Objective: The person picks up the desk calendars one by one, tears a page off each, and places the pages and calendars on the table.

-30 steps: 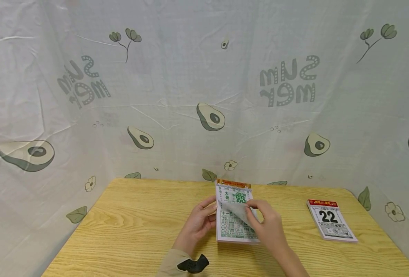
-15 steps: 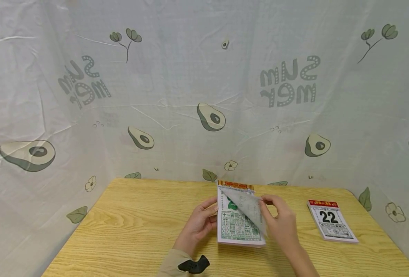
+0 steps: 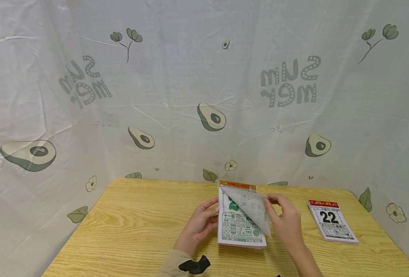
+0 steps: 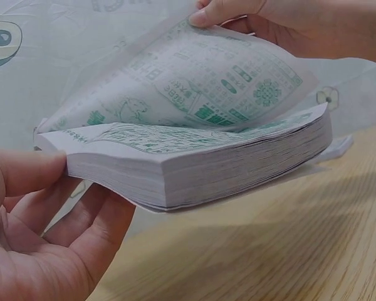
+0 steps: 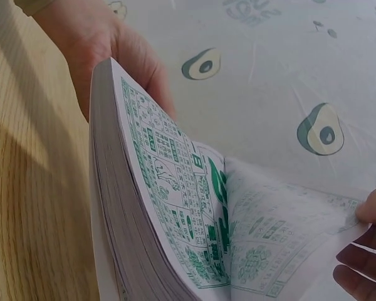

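A thick tear-off calendar (image 3: 241,231) with green print and a red-and-gold header is held tilted over the table. My left hand (image 3: 202,220) grips its left edge, thumb on the front and fingers underneath, as the left wrist view shows. Between thumb and fingers, my right hand (image 3: 285,220) pinches the edge of the thin top page (image 3: 254,206). That page (image 4: 194,81) is peeled up diagonally toward the right, its back showing. Beneath it, part of a large green numeral and green printed boxes show on the page below (image 5: 169,182).
A second calendar (image 3: 332,221) with a red header and a black 22 lies at the right of the wooden table (image 3: 132,219). Behind the table hangs a pale curtain (image 3: 177,77) printed with avocados.
My right hand has moved to the right, pulling the page corner from over the calendar's middle to beyond its right edge. The left hand keeps its grip; the calendar has shifted slightly right.
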Tool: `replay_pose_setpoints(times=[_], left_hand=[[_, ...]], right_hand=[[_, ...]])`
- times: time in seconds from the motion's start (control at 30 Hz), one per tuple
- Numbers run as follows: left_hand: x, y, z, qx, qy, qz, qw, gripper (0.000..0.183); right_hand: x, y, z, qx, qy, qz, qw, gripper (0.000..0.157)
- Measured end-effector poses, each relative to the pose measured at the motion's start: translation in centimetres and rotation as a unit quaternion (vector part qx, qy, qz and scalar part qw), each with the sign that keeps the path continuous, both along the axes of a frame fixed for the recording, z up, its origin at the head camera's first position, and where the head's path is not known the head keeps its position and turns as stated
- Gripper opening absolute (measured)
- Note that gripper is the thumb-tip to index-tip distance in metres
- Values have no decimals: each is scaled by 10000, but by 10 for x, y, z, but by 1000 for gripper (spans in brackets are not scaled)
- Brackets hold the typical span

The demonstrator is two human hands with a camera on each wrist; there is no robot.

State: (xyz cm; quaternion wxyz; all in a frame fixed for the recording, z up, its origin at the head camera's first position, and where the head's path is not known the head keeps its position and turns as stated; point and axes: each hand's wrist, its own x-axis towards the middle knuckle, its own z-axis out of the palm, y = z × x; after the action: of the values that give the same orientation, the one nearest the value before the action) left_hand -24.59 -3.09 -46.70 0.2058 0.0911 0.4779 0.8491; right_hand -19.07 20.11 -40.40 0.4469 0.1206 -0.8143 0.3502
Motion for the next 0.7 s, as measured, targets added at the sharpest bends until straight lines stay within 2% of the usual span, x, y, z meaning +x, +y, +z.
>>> replay_pose_setpoints(times=[0.17, 0.37, 0.6, 0.7], left_hand=[[0, 1, 1, 70, -38, 9, 10000, 46], [-3, 0, -1, 82, -70, 58, 9999, 46], [-2, -2, 2, 143, -137, 102, 9998, 48], [-2, -2, 3, 161, -127, 93, 9997, 48]], right_hand=[[0, 1, -1, -126, -247, -107, 9996, 13], [-1, 1, -3, -546, -550, 19, 9970, 10], [1, 1, 0, -1086, -1336, -5, 9851, 8], [2, 1, 0, -1181, -1459, -28, 9822, 9]])
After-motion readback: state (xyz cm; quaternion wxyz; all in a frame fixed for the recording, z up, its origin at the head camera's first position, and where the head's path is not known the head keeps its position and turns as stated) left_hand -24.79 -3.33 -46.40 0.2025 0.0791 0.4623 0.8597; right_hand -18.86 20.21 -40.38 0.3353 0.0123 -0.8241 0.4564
